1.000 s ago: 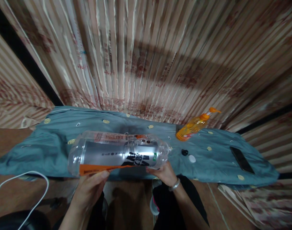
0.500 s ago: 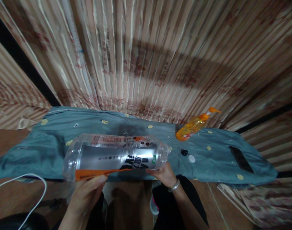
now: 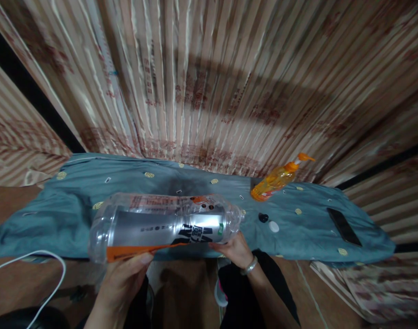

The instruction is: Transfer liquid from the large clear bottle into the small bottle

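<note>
A large clear plastic bottle (image 3: 167, 224) with a silver and orange label lies sideways in the air, its neck pointing right and its mouth uncapped. My left hand (image 3: 126, 274) holds it from below near the base, thumb along the label's orange edge. Under the neck end, my right hand (image 3: 234, 250) grips it; the fingers behind the bottle are partly hidden. A silver bracelet is on my right wrist. Right of the bottle neck, a black cap (image 3: 263, 217) and a white cap (image 3: 273, 226) lie on the blue-green cloth (image 3: 229, 183).
An orange pump bottle (image 3: 273, 183) stands on the cloth at the back right. A black phone (image 3: 344, 227) lies at the far right. Striped curtains (image 3: 209, 91) hang behind. A white cable (image 3: 54, 252) loops at the lower left.
The bottle's base end has shifted very slightly left and down. Both hands keep the same hold.
</note>
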`<state>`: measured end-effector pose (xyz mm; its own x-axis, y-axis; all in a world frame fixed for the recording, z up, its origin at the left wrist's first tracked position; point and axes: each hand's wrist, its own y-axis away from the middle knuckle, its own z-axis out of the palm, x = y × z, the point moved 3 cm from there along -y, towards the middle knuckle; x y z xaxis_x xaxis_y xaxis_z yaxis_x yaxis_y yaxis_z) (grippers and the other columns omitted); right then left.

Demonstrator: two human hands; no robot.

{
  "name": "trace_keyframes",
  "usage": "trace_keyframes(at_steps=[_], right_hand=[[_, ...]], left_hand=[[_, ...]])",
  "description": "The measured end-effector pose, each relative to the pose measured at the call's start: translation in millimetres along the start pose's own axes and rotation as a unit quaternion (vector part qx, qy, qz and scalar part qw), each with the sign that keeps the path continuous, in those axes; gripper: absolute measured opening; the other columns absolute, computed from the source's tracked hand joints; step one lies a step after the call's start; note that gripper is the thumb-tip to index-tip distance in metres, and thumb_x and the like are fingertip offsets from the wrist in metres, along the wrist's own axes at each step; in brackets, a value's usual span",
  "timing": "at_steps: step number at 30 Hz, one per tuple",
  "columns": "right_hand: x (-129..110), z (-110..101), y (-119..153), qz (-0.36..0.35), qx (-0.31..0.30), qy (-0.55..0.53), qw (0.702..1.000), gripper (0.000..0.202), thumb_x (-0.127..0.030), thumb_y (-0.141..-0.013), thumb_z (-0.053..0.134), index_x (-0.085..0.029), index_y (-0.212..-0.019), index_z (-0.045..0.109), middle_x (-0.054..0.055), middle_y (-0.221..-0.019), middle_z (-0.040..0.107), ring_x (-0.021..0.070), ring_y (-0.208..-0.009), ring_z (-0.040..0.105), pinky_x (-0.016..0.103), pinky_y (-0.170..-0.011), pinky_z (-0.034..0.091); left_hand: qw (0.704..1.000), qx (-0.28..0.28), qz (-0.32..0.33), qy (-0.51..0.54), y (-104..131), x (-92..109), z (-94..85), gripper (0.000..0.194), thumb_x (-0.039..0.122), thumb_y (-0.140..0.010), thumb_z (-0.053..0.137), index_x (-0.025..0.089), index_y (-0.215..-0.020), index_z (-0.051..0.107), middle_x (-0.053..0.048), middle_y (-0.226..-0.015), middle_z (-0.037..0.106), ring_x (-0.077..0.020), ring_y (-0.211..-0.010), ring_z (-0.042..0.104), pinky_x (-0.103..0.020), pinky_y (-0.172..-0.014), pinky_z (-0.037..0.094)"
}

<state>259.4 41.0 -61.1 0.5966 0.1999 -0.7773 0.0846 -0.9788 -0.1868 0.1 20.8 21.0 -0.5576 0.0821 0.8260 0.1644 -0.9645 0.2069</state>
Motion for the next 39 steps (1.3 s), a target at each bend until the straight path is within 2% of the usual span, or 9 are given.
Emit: trace_keyframes(at_steps=[7,11,17,20,23,26,29,35,39], right_hand=[[0,1,0,-0.002,-0.009,-0.014,1.000,0.040,-0.034,-0.069,0.077,-0.018,-0.106,0.073,0.008,-0.095,0.077,0.0294,-0.090,0.071,0.043,-0.090,0.055],[2,2,0,0.003,-0.007,-0.023,1.000,0.042,-0.036,-0.069,0.078,-0.018,-0.106,0.072,0.010,-0.103,0.076,0.0316,-0.096,0.070,0.047,-0.091,0.055],[0,0,0,0.015,-0.017,-0.030,0.999,0.047,-0.039,-0.071,0.076,-0.018,-0.112,0.070,0.010,-0.104,0.075,0.0296,-0.090,0.071,0.044,-0.085,0.057],[-3,-1,-1,0.016,-0.021,-0.036,0.999,0.043,-0.039,-0.070,0.077,-0.019,-0.107,0.072,0.010,-0.109,0.074,0.0291,-0.091,0.071,0.043,-0.086,0.057],[-4,-2,-1,0.013,-0.021,-0.029,0.999,0.038,-0.038,-0.071,0.076,-0.019,-0.103,0.073,0.009,-0.098,0.077,0.0298,-0.088,0.072,0.045,-0.086,0.057],[-3,-2,-1,0.017,-0.022,-0.028,0.999,0.037,-0.038,-0.072,0.075,-0.018,-0.103,0.073,0.008,-0.090,0.077,0.0302,-0.086,0.072,0.047,-0.086,0.057],[-2,-1,0,0.017,-0.019,-0.028,0.999,0.041,-0.038,-0.071,0.077,-0.019,-0.107,0.072,0.008,-0.093,0.078,0.0305,-0.089,0.072,0.045,-0.086,0.057],[5,3,2,0.011,-0.028,-0.026,0.999,0.036,-0.035,-0.073,0.076,-0.019,-0.106,0.073,0.006,-0.089,0.078,0.0270,-0.081,0.072,0.041,-0.081,0.058],[4,2,2,0.007,-0.020,-0.019,1.000,0.039,-0.034,-0.073,0.075,-0.019,-0.109,0.071,0.007,-0.093,0.077,0.0266,-0.079,0.072,0.041,-0.078,0.058]], left_hand=[[1.000,-0.010,0.002,0.015,-5,-4,-7.1,0.047,0.028,-0.045,0.093,0.023,-0.090,0.080,0.002,-0.064,0.078,-0.0181,-0.062,0.074,-0.022,-0.066,0.061],[0.999,-0.034,0.004,0.018,-9,-6,-11.0,0.047,0.025,-0.047,0.092,0.023,-0.092,0.080,0.002,-0.063,0.078,-0.0181,-0.058,0.074,-0.022,-0.065,0.061],[0.999,-0.013,0.025,0.033,-11,-10,-15.3,0.052,0.017,-0.044,0.091,0.027,-0.094,0.079,0.005,-0.065,0.079,-0.0162,-0.059,0.074,-0.016,-0.058,0.058],[0.999,-0.011,0.027,0.030,-13,-11,-17.4,0.056,0.019,-0.044,0.090,0.026,-0.098,0.078,0.004,-0.065,0.079,-0.0186,-0.058,0.074,-0.020,-0.058,0.060],[1.000,-0.023,0.000,-0.002,-11,-10,-16.3,0.057,0.021,-0.045,0.090,0.023,-0.101,0.077,0.001,-0.072,0.080,-0.0235,-0.068,0.076,-0.028,-0.068,0.062],[1.000,-0.004,-0.011,0.000,-6,-7,-13.6,0.054,0.022,-0.049,0.088,0.022,-0.101,0.077,-0.001,-0.077,0.081,-0.0250,-0.081,0.076,-0.028,-0.074,0.060],[1.000,0.007,-0.016,0.010,-2,-4,-9.5,0.050,0.019,-0.051,0.088,0.023,-0.100,0.078,0.001,-0.073,0.080,-0.0218,-0.079,0.076,-0.024,-0.072,0.058],[1.000,0.006,-0.009,0.004,-2,-3,-6.0,0.040,0.021,-0.051,0.087,0.021,-0.090,0.079,-0.002,-0.074,0.081,-0.0294,-0.093,0.074,-0.038,-0.087,0.058],[1.000,-0.006,-0.020,0.003,-2,-3,-4.8,0.036,0.025,-0.051,0.089,0.021,-0.086,0.080,-0.002,-0.070,0.080,-0.0264,-0.083,0.076,-0.032,-0.082,0.059]])
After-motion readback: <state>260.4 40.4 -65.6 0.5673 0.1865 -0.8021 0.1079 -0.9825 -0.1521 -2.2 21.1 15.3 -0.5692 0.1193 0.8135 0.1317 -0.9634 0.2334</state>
